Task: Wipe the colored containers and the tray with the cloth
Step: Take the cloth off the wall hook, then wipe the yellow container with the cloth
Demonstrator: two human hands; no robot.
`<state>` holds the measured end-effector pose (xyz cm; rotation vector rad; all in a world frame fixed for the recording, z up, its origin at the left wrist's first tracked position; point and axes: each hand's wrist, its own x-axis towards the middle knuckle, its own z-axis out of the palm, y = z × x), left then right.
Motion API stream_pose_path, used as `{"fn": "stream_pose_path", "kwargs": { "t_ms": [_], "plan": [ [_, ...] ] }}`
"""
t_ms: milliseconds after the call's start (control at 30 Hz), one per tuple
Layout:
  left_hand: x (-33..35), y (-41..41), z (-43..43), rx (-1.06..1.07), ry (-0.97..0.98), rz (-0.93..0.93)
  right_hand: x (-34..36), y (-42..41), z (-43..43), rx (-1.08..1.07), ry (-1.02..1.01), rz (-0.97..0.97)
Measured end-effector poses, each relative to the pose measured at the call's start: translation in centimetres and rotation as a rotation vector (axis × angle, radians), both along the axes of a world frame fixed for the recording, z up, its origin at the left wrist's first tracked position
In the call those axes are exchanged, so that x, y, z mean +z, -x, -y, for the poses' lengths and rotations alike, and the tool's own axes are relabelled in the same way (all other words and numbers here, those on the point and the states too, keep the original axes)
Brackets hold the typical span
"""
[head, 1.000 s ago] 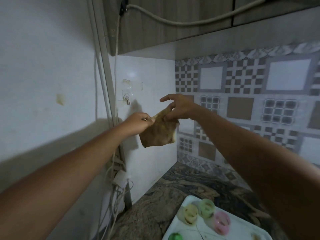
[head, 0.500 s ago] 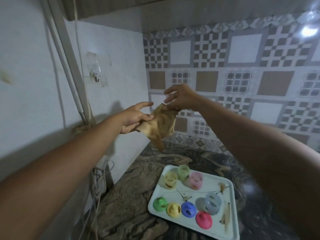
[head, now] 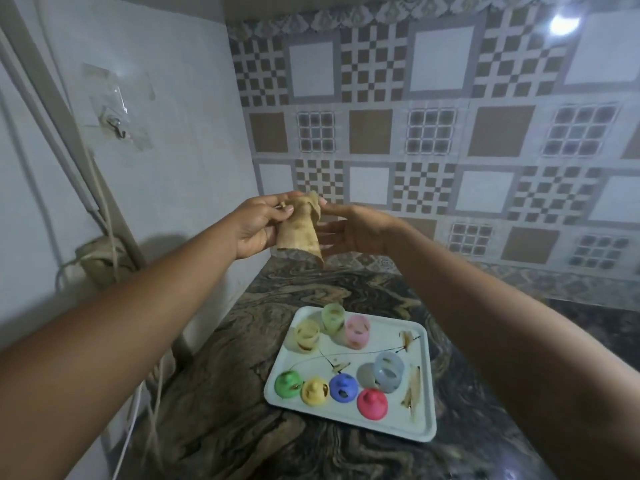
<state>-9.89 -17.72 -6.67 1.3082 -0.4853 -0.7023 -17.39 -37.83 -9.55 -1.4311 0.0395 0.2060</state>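
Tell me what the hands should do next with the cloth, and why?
Probably bring the cloth down to the tray. The left hand grips it high above the counter, right hand open beside it, while the tray below shows brown smears among the colored containers.

Two bare arms, left forearm [head: 145, 306] at 8 o'clock, right forearm [head: 502, 306] at 4 o'clock, both uncovered from frame edge to wrist, left hand [head: 256, 226] and right hand [head: 353, 230] bare too, a short pale thumbnail [head: 322, 201] on the right one, outlines slightly blurred
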Motion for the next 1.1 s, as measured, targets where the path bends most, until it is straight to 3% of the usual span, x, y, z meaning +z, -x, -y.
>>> {"fn": "stream_pose_path", "kwargs": {
  "t_ms": [100,233,367,700,867,1000,1100],
  "plan": [
    [-0.8,-0.5,1.1,-0.037,-0.063,0.023,-1.2,-0.4,0.9,-0.03,-0.152,0.03],
    [-2.0,-0.7,2.6,0.049,-0.029,0.006,-3.2,-1.0,2.2,-0.039,-0.177,0.058],
    [-3.6,-0.5,3.4,0.142,-0.061,-0.01,-3.7,-0.4,3.2,-0.052,-0.122,0.058],
    [-7.3,-1.1,4.0,0.148,-0.112,-0.054,-6.4,-1.1,5.2,-0.06,0.026,-0.166],
    [-8.1,-2.4,4.2,0.092,-0.08,-0.1,-7.5,-1.6,4.6,-0.093,-0.12,-0.094],
    [-8.0,-3.0,3.9,0.026,-0.096,-0.155,-7.6,-2.3,3.0,-0.183,-0.11,-0.028],
    [-8.5,-3.5,3.6,0.039,-0.078,-0.075,-7.6,-2.8,2.2,-0.309,-0.173,0.022]
  ]
}}
